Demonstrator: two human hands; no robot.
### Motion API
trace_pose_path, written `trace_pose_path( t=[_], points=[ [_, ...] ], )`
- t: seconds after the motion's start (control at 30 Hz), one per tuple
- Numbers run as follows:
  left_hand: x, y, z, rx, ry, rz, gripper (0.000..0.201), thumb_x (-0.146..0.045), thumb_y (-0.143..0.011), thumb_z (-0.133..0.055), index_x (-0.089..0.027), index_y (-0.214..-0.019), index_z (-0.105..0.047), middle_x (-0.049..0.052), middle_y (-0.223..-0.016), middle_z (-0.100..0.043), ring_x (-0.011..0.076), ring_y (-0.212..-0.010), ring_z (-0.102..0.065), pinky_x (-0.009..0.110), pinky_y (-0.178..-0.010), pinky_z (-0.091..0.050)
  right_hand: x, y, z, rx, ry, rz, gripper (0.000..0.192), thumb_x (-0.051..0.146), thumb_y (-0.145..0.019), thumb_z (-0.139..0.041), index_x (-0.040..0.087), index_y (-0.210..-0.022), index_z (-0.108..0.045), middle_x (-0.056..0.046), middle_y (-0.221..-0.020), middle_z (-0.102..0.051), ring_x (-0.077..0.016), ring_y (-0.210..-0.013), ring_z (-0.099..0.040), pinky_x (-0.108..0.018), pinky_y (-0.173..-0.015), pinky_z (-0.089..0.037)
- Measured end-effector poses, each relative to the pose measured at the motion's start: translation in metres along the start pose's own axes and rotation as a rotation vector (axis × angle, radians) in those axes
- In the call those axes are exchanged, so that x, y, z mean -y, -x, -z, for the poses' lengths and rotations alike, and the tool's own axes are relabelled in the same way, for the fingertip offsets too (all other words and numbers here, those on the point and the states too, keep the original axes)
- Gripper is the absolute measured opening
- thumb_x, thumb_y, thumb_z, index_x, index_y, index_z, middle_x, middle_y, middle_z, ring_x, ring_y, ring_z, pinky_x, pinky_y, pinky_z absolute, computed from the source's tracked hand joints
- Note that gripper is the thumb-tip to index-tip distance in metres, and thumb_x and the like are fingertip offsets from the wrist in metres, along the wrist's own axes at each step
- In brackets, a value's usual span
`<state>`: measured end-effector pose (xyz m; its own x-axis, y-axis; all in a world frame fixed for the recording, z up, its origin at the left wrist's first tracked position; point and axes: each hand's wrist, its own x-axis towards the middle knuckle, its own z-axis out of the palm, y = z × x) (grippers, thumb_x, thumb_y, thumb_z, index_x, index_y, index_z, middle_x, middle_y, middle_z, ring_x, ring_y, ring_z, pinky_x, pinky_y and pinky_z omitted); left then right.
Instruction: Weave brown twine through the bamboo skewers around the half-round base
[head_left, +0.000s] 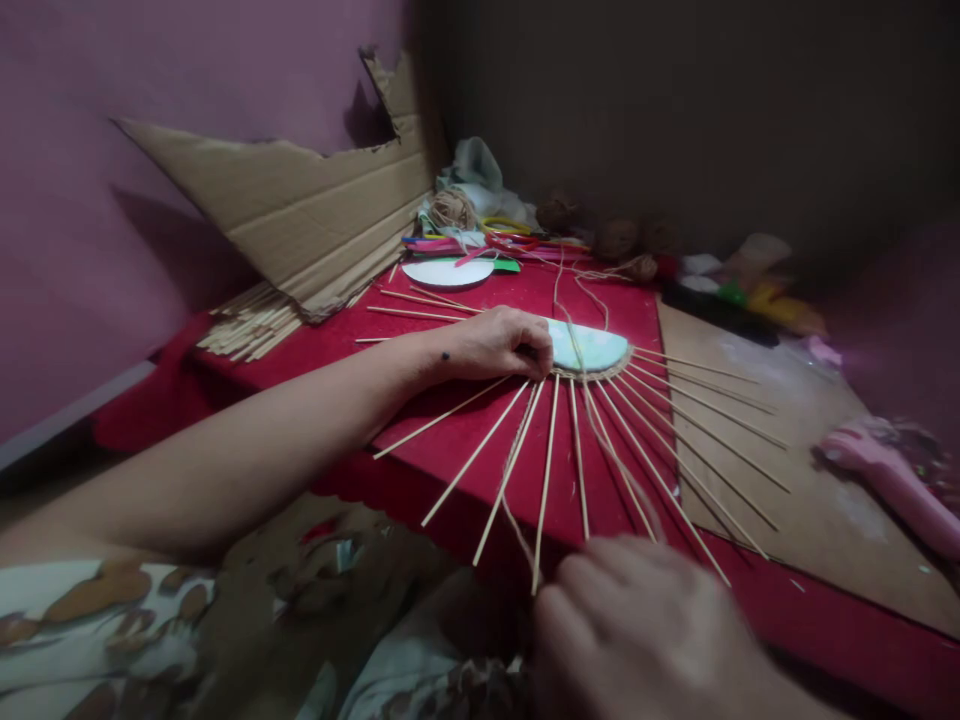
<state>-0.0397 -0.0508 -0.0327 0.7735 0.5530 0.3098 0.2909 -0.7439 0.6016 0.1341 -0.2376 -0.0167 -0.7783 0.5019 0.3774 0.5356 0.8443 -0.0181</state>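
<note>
A pale green round base [589, 345] lies on the red cloth, with thin wooden sticks [577, 460] fanning out from its edge. Twine is wound along its near rim. My left hand [510, 345] is closed at the left part of the base, fingers pinching its near edge by the sticks; it hides that side. Nearer to me, my right hand [637, 630] is closed and blurred by motion. Strands of jute twine [611, 455] run from the base over the sticks down to it. Its fingertips are hidden.
Torn cardboard [300, 200] leans on the wall behind a pile of sticks [251, 320]. Behind the base are a white disc [448, 272], a twine ball [452, 210] and coloured craft items. A brown board [750, 460] and a pink tool-like object [885, 460] lie right.
</note>
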Motion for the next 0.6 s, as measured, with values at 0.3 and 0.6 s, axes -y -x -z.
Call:
trace_pose_path(
  t=[0.3,0.6],
  points=[
    [0.001,0.000,0.003,0.025,0.042,0.076,0.011,-0.013,-0.073,-0.067,-0.013,-0.083,-0.066,0.002,-0.079,-0.063,0.0114,-0.074,-0.057,0.023,-0.070,-0.042,-0.106,0.017,0.054,-0.227,0.159,-0.535,0.023,0.024,-0.074,-0.051,0.020,-0.051,-0.053,0.004,-0.043,-0.041,-0.0088,-0.040,-0.037,-0.025,-0.044,-0.029],
    [0.000,0.000,0.006,0.054,0.028,0.079,0.010,-0.018,-0.076,-0.065,-0.013,-0.085,-0.066,0.003,-0.082,-0.063,0.0116,-0.077,-0.057,0.022,-0.071,-0.043,-0.154,0.024,0.039,-0.538,-0.930,-0.842,0.022,0.027,-0.073,-0.044,0.022,-0.052,-0.045,-0.009,-0.080,-0.067,-0.0204,-0.064,-0.064,-0.035,-0.054,-0.046]
  ],
)
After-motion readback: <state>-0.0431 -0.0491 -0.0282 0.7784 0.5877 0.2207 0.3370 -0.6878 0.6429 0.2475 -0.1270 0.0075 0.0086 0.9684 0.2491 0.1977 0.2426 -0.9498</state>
